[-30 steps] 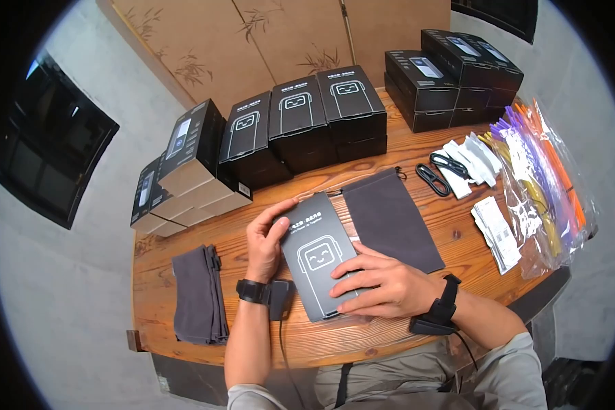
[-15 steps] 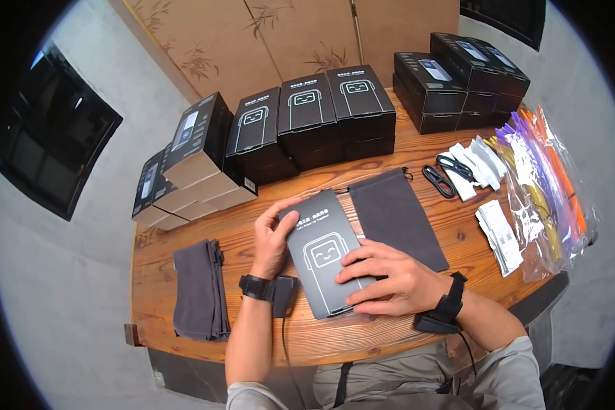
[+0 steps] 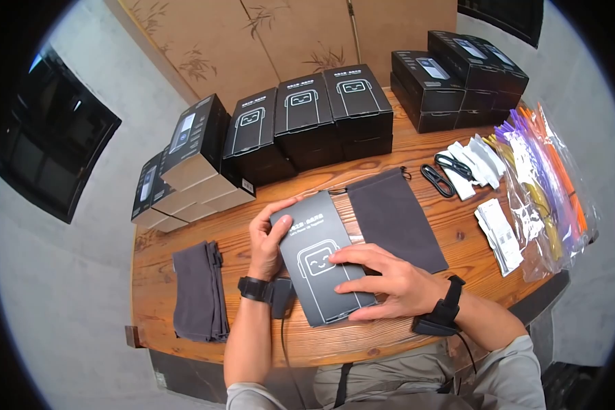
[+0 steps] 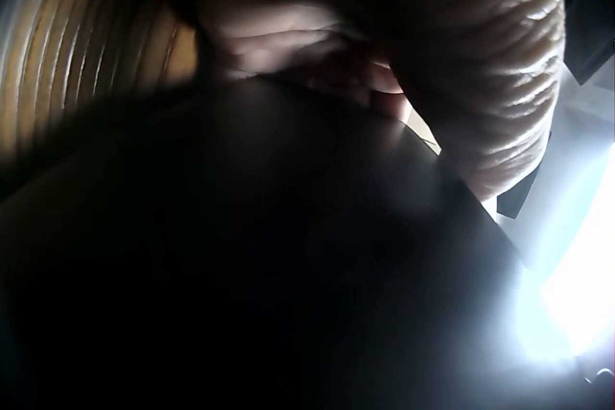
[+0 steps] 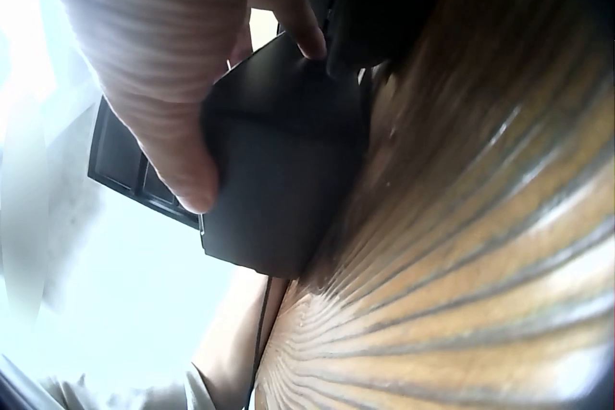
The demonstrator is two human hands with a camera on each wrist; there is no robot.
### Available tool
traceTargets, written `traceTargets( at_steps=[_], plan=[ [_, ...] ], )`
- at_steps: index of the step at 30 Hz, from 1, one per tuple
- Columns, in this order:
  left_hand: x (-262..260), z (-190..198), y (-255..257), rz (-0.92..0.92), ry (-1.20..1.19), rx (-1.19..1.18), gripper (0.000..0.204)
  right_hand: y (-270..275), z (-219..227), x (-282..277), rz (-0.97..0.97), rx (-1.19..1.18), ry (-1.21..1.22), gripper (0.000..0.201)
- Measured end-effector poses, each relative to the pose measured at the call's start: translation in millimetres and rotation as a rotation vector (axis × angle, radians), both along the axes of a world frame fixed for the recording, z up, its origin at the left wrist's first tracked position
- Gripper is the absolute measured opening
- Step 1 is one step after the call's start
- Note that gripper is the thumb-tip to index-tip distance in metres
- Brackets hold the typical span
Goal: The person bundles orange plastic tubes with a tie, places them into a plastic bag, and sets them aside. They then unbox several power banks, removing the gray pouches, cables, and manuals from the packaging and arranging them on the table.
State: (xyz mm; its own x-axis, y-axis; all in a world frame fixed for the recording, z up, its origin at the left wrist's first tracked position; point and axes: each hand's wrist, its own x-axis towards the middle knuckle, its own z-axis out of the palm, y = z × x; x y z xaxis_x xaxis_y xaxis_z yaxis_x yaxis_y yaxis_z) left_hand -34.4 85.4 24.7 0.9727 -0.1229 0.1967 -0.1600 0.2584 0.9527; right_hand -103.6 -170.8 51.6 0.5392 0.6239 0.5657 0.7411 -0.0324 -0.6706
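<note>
A flat black box (image 3: 318, 273) with a smiling device printed on its lid is held tilted over the front of the table. At its upper left corner my left hand (image 3: 269, 236) grips it, thumb over the lid. My right hand (image 3: 393, 280) holds the lower right side, fingers spread over the lid and thumb near the close end. In the right wrist view, the box's dark end (image 5: 279, 179) shows between the thumb and a fingertip at the far side. The left wrist view is mostly dark. Behind the box lies a grey drawstring pouch (image 3: 398, 219), spread flat.
Folded grey pouches (image 3: 199, 292) lie at left. Black boxes (image 3: 301, 116) stand in rows behind, with another stack (image 3: 458, 82) at back right. To the right are coiled black cables (image 3: 437, 180), white papers (image 3: 499, 236) and plastic bags with coloured strips (image 3: 543, 184).
The right fingers have shifted and spread further apart over the lid. The box has swung slightly in both hands, with its left hold unchanged.
</note>
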Motion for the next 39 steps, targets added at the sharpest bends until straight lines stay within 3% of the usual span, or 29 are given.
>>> traceTargets(
  at_steps=[10,13,16,19,22,28,34,39],
  plan=[
    [3.7,-8.6,4.8,0.221,0.024,-0.067,0.025,-0.4,8.1,1.0,-0.132,-0.015,-0.011,0.052],
    [3.4,-6.4,6.1,0.276,0.079,-0.148,0.024,-1.4,8.1,-0.5,-0.219,0.02,0.065,0.057],
    [3.9,-6.7,5.0,0.312,0.047,-0.116,0.024,0.5,2.8,-4.4,-0.233,0.123,0.357,0.062],
    [2.1,-4.2,2.3,0.332,0.032,-0.093,0.024,-1.0,-2.6,-2.1,-0.242,0.141,0.424,0.065],
    [2.0,-5.7,2.0,0.335,0.025,-0.106,0.023,-2.6,-0.7,-1.5,-0.24,0.089,0.444,0.068],
    [0.9,-4.7,1.1,0.356,0.023,-0.127,0.022,-3.2,10.8,-4.5,-0.197,0.029,0.781,0.069],
    [2.1,-4.1,-2.6,0.315,0.009,-0.101,0.023,-4.3,-0.4,-2.1,-0.174,0.058,0.788,0.065],
    [0.3,-3.2,-0.1,0.226,0.065,-0.181,0.046,-6.3,0.2,2.3,-0.096,0.222,0.939,0.061]
  ],
)
